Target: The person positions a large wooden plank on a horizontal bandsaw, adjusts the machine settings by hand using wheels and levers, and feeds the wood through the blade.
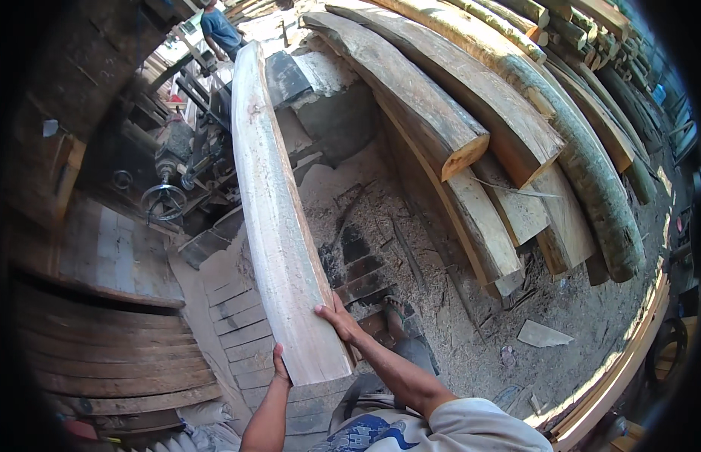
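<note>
A long, thick, pale wooden plank (279, 226) with rough bark edges stretches away from me, its near end just in front of my body. My left hand (281, 364) grips the left edge close to that end, thumb up along the side and the other fingers hidden beneath. On the opposite edge, a little farther along, my right hand (340, 319) is closed on the plank with its thumb on the top face. The plank's far end reaches up beside a machine, and what bears it there is hidden.
Left of the plank stands a machine with a handwheel (163, 202). Large sawn logs (418, 98) are piled on the right. Sawdust and a wood scrap (544, 334) lie on the ground. Stacked boards (124, 358) sit at lower left. Another person (220, 32) is at the far end.
</note>
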### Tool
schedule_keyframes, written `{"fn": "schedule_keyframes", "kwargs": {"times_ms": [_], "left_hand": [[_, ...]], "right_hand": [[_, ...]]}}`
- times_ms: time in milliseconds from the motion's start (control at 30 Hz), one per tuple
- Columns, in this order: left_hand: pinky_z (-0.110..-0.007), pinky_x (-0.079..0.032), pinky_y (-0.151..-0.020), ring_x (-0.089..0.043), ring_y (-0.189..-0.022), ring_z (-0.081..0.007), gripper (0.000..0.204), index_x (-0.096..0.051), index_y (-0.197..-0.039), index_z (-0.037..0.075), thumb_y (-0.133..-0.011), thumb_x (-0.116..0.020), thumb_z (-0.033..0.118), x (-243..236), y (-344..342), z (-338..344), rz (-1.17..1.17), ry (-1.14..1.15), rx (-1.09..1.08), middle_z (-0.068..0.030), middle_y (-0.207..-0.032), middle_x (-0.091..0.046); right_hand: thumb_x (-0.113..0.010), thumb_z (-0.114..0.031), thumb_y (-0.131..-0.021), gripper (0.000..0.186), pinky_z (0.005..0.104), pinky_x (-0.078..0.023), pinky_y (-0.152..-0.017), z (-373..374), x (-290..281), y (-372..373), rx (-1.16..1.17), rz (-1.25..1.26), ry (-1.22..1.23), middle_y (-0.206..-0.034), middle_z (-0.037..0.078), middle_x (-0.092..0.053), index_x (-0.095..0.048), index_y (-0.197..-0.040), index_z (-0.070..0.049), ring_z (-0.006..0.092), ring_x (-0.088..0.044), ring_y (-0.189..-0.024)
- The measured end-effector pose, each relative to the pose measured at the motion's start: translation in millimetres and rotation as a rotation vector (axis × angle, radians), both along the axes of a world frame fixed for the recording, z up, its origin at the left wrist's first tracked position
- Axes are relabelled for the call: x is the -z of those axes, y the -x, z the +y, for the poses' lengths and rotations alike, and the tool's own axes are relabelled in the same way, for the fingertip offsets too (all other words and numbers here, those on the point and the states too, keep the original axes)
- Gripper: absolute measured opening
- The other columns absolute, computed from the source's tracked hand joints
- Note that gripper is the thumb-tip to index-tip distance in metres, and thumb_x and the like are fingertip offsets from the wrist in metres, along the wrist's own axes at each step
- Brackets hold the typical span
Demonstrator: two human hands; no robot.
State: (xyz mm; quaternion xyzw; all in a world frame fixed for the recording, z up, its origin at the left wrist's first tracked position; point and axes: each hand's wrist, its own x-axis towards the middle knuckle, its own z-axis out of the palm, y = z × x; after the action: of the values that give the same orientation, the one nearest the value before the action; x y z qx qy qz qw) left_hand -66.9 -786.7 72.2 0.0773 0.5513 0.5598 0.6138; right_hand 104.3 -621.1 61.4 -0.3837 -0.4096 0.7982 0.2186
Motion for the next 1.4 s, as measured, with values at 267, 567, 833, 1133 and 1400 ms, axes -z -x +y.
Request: {"fn": "schedule_keyframes", "kwargs": {"times_ms": [267,567,833,1133,1400], "left_hand": [[-0.041,-0.044,-0.096,-0.056,-0.11,-0.0265,0.09,-0.044,-0.135,0.001,-0.073,-0.06,0.066,50.2,-137.8,-135.0,-0.211,-0.062,0.038,-0.0156,-0.123,-0.057],[-0.036,-0.048,-0.086,-0.062,-0.097,-0.0267,0.083,-0.056,-0.115,-0.006,-0.062,-0.08,0.053,-10.1,-287.1,-266.6,0.526,0.054,0.044,-0.0175,-0.105,-0.064],[-0.036,-0.035,-0.099,-0.048,-0.111,-0.0249,0.078,-0.05,-0.126,-0.003,-0.072,-0.07,0.048,18.4,-317.8,-400.7,-0.054,-0.032,-0.029,-0.0133,-0.118,-0.055],[-0.039,-0.03,-0.107,-0.039,-0.128,-0.0265,0.09,-0.032,-0.144,0.002,-0.073,-0.062,0.05,52.4,-357.0,-518.0,0.057,-0.155,0.054,-0.0147,-0.137,-0.045],[-0.037,-0.034,-0.104,-0.044,-0.123,-0.0256,0.088,-0.038,-0.139,-0.002,-0.076,-0.057,0.056,75.7,-363.5,-541.8,0.229,-0.108,0.132,-0.0155,-0.133,-0.049]], "right_hand": [[-0.046,-0.072,-0.083,0.095,0.0422,-0.032,-0.108,-63.7,16.4,-97.4,0.058,0.212,0.158,-0.145,0.014,-0.039,-0.025,-0.148,-0.006,0.0301,-0.04,-0.13],[-0.059,-0.058,-0.076,0.087,0.0464,-0.043,-0.098,-200.7,-9.3,-212.4,0.191,0.0,0.188,-0.128,0.018,-0.053,-0.038,-0.138,0.0,0.0354,-0.052,-0.113],[-0.06,-0.058,-0.074,0.087,0.0457,-0.042,-0.097,-318.9,-9.0,-259.2,0.113,0.0,0.247,-0.127,0.019,-0.053,-0.041,-0.137,-0.001,0.0342,-0.053,-0.113],[-0.063,-0.057,-0.072,0.09,0.045,-0.041,-0.096,-435.3,-25.0,-298.5,0.112,0.001,0.286,-0.127,0.019,-0.053,-0.039,-0.137,-0.001,0.0335,-0.053,-0.111],[-0.063,-0.059,-0.072,0.09,0.0456,-0.04,-0.097,-445.1,-9.3,-306.8,0.123,-0.097,0.31,-0.128,0.022,-0.052,-0.04,-0.137,0.0,0.0347,-0.052,-0.113]]}}
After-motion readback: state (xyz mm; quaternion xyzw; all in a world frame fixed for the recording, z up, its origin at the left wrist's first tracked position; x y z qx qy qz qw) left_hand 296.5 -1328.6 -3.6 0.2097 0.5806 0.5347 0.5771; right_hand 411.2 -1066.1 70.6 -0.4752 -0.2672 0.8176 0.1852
